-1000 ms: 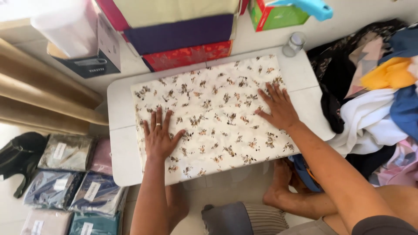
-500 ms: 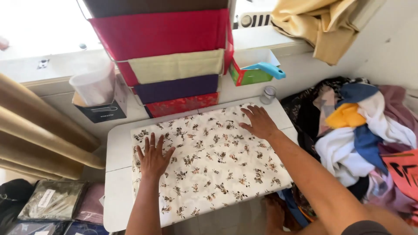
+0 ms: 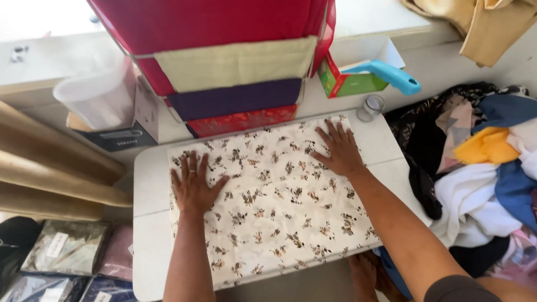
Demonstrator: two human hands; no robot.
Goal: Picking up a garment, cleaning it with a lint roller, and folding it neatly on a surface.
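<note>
We are pressing both flat, spread hands, left hand [image 3: 193, 187] and right hand [image 3: 338, 150], farther up the cloth [image 3: 268, 201], grasping nothing, smoothing it.

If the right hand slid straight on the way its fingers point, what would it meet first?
The right hand lies flat on the floral cloth, fingers pointing to the far edge. Straight on, it would probably reach the red patterned fabric hanging behind the table; depth is unclear.

Green and red carton [image 3: 349, 83] stands behind my table's far right corner, flap open. Dark box [image 3: 114, 137] with a white side panel sits at the far left. Clear-wrapped fabric packs [image 3: 67, 254] lie on the floor, lower left, each bearing a white rectangular label [image 3: 56, 244].
</note>
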